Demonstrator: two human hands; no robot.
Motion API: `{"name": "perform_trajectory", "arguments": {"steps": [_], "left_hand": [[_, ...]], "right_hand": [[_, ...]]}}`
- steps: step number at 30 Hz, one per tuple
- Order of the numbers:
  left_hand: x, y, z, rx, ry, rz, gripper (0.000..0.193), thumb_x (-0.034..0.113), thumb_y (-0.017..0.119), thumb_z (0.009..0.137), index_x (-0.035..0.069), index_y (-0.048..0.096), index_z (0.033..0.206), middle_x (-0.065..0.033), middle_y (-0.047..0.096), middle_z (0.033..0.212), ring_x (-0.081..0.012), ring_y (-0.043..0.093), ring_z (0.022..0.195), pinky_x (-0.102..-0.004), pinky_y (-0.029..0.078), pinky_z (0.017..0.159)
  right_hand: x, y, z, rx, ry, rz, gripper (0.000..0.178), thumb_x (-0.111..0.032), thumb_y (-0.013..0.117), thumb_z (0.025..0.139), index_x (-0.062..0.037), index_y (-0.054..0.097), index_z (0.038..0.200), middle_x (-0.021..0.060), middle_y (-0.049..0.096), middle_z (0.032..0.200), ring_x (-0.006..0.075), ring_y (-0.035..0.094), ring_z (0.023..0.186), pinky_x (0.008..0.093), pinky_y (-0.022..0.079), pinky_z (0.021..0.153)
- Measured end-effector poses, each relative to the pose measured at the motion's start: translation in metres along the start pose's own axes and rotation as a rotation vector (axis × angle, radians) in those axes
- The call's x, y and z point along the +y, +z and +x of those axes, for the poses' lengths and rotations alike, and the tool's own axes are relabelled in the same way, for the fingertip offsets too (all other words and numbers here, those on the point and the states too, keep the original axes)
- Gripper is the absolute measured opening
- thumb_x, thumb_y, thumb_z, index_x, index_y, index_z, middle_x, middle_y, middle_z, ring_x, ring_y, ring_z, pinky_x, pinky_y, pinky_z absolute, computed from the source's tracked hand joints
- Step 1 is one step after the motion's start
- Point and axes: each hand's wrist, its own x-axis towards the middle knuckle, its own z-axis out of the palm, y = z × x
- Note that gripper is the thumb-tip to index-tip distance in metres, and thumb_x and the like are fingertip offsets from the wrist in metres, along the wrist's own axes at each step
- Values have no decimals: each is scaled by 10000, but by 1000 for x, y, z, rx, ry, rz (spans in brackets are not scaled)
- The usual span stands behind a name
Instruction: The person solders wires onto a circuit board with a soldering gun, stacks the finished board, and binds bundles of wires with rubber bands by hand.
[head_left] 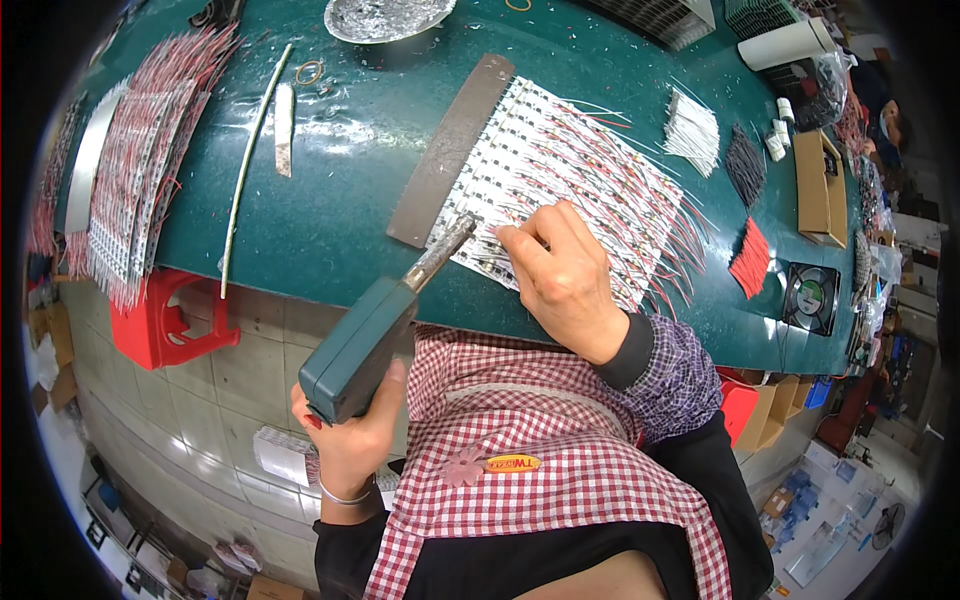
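The left hand grasps a dark green, pistol-shaped tool with a metal barrel, its tip at a white rectangular panel bristling with red and white wires. At the panel, the right hand pinches; I cannot tell on what. A flat brown bar lines the panel's left edge; panel and bar lie on a glossy green table.
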Motion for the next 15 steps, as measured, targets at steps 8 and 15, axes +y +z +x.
{"name": "perform_trajectory", "arguments": {"steps": [8,15], "left_hand": [[6,7,3,62,-16,-24,136,18,756,690,8,679,801,-50,659,724,-135,592,569,-267,446,552],[-7,0,-8,-28,-163,104,233,54,806,660,104,718,870,-44,546,1038,-233,509,879,-327,399,764]], "right_hand": [[-1,1,0,-2,-3,2,242,58,684,666,-28,671,892,58,490,701,212,507,651,324,419,535],[-3,-2,0,-28,-14,-24,288,62,660,644,-25,674,918,61,490,720,210,500,662,319,418,536]]}}
